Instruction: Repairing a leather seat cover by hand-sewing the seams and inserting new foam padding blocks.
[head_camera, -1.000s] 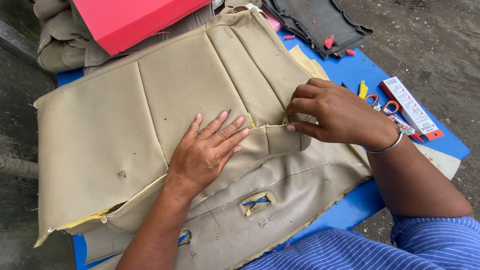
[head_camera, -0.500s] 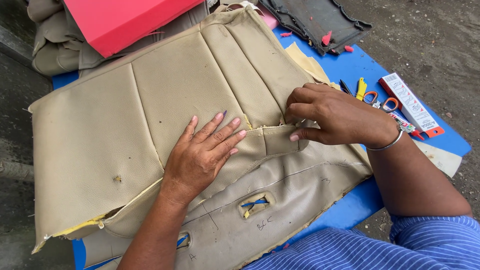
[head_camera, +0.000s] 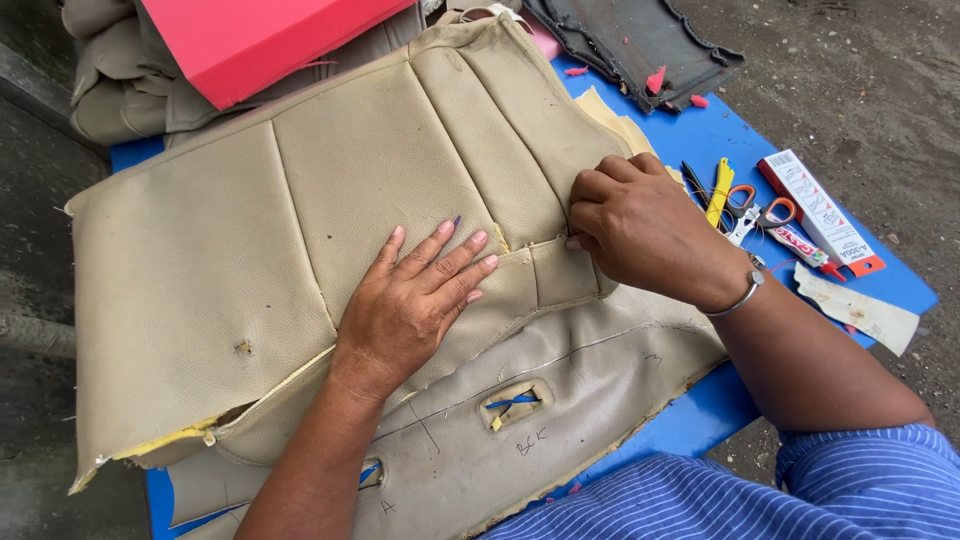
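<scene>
A beige leather seat cover (head_camera: 300, 200) with stitched panels lies spread over a blue table (head_camera: 720, 140). My left hand (head_camera: 410, 305) presses flat on it near the middle, fingers spread toward a torn seam. My right hand (head_camera: 640, 225) is curled over the cover's right side, its fingers pinching the material at the seam (head_camera: 545, 250); a metal bracelet sits on that wrist. The cover's near flap (head_camera: 560, 400) is turned grey side up, with pen marks and a slot holding blue and yellow threads (head_camera: 512, 403).
Right of my hand lie orange-handled scissors (head_camera: 755, 205), a yellow-handled tool (head_camera: 720, 190), a long white and orange box (head_camera: 820, 210) and a pale scrap (head_camera: 860, 310). A pink-red foam block (head_camera: 250, 40), more beige covers (head_camera: 120, 90) and a dark cover (head_camera: 640, 40) sit beyond.
My right hand has closed tighter on the seam and shifted slightly left. My left hand stays flat on the cover.
</scene>
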